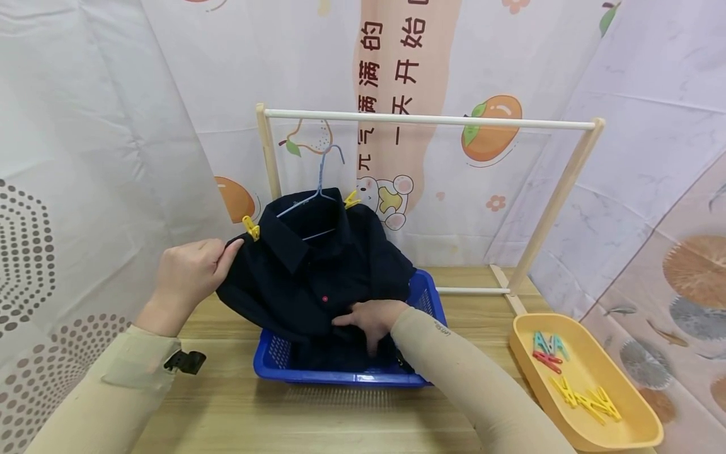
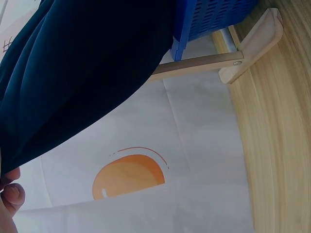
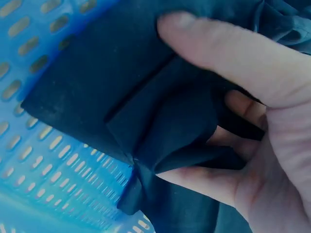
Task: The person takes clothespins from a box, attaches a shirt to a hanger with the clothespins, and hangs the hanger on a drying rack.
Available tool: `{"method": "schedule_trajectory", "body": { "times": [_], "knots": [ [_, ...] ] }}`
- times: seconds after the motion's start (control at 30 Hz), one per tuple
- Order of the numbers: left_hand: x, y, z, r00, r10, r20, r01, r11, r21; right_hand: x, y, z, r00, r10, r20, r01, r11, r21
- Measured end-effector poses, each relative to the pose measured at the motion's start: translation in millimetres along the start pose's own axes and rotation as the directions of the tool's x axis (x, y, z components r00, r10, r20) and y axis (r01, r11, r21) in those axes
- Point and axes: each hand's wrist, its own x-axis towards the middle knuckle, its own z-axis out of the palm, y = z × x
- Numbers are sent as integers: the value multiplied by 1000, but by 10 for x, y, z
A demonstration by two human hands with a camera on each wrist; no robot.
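A dark button-up shirt (image 1: 340, 271) hangs on a light blue wire hanger (image 1: 321, 170), its lower part inside a blue plastic basket (image 1: 363, 377). Yellow clothespins (image 1: 251, 228) are clipped at both shoulders. My left hand (image 1: 190, 277) pinches the shirt's shoulder at the left, beside one clothespin; only its fingertips show at the edge of the left wrist view. Lower down, my right hand (image 1: 374, 320) grips the shirt front over the basket. Dark folds lie between its thumb (image 3: 209, 43) and fingers in the right wrist view, with some fingertips hidden by cloth.
Behind the basket stands a rack with a white rail (image 1: 431, 118) and wooden posts (image 1: 558, 202). An orange-yellow tray (image 1: 527, 378) at the right holds several clothespins (image 1: 590, 400), yellow, red and teal. Printed curtains (image 1: 85, 126) surround the wooden table (image 1: 227, 403).
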Motion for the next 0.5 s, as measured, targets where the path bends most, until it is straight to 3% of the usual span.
{"method": "schedule_trajectory", "body": {
  "times": [0.5],
  "knots": [
    [-19, -2, 25, 1000, 7, 0, -7, 1000, -1, -25, -53, 62, 999, 17, 37, -13, 995, -103]
  ]
}}
